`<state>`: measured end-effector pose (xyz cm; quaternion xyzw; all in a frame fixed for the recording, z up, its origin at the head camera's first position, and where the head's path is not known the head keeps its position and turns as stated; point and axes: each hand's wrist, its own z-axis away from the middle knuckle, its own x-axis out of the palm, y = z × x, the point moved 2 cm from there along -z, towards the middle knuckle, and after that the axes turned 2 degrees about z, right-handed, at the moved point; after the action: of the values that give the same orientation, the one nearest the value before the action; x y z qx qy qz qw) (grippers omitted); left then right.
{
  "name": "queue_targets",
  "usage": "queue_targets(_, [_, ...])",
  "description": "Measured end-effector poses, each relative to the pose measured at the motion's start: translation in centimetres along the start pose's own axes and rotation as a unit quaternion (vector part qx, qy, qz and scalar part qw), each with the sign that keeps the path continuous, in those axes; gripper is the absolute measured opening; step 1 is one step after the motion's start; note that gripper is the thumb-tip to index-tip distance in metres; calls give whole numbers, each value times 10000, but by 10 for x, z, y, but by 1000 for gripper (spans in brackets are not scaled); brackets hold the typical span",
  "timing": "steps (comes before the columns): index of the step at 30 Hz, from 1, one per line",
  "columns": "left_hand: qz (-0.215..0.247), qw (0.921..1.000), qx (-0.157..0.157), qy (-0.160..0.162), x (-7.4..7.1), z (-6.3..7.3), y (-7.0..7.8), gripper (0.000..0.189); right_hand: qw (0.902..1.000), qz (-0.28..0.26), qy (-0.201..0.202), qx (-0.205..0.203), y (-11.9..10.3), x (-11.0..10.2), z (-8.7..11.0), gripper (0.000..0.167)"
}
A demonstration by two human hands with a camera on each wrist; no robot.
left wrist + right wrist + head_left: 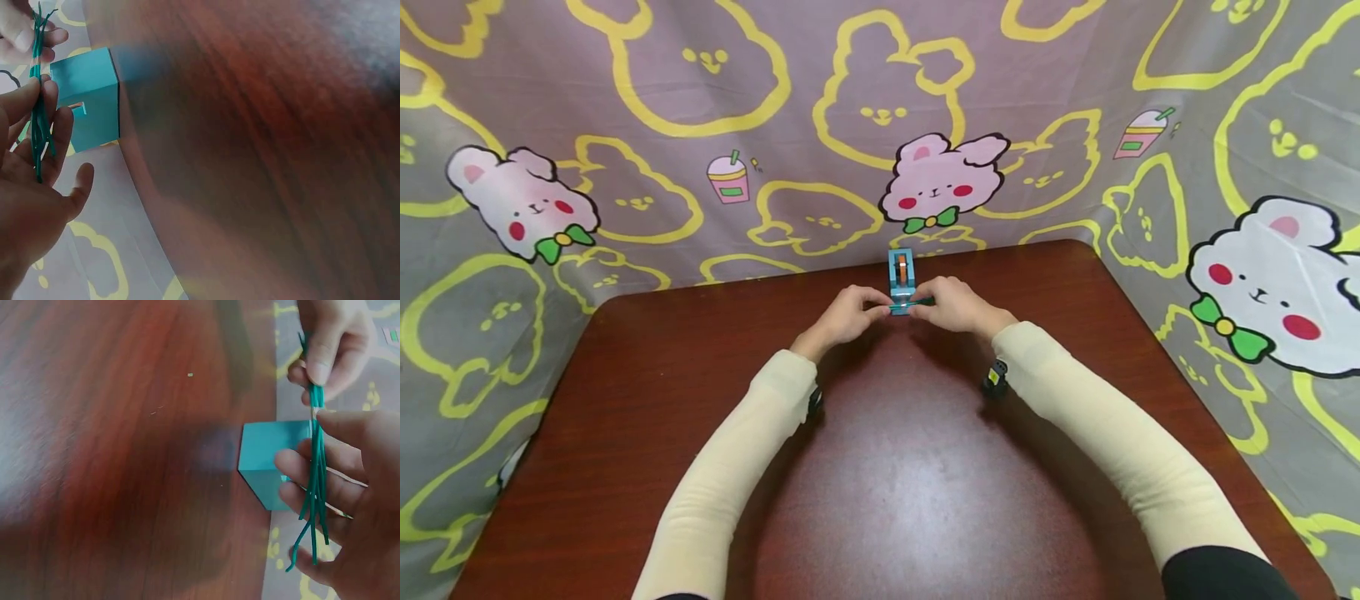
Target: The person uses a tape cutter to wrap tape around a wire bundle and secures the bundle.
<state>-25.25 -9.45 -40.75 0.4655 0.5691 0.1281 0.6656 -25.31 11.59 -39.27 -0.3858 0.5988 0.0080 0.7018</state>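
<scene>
A bundle of thin green wire-like strands is held between my two hands, in front of the tape dispenser. My left hand pinches one side of it between thumb and fingers. On the other side, my right hand pinches it too, and loose strand ends spread across its fingers in the right wrist view. A narrow paler band shows around the bundle between the hands. Just beyond stands the blue-green tape dispenser, with an orange-centred roll in it. Fingers partly cover its near end.
The dark reddish-brown wooden table reaches back to a patterned fabric curtain, which also hangs at both sides. A tiny pale scrap lies on the tabletop in the right wrist view.
</scene>
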Motion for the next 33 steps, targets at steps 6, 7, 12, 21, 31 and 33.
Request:
queue_targets(6, [-354, 9989, 198, 234, 1, 2, -2, 17, 9965, -728, -257, 318, 5, -3, -7, 25])
queue_targets(7, [-476, 9982, 242, 267, 1, 2, -2, 17, 9960, -771, -289, 342, 7, -3, -8, 26])
queue_targets(12, [-1049, 9929, 411, 379, 2, 1, 0, 16, 9930, -984, -535, 371, 10, -2, -12, 25])
queue_targets(21, [-1369, 9890, 404, 396, 1, 0, 2, 15, 9875, -1318, -816, 284, 13, 4, -16, 25])
queue_targets(31, [-1241, 9912, 211, 410, 0, 0, 3, 16, 9932, -1022, -564, 18, 13, 2, -15, 18])
queue_targets(33, [-1166, 9922, 121, 423, -1, 0, 2, 16, 9953, -850, -456, -62, 11, 0, -15, 16])
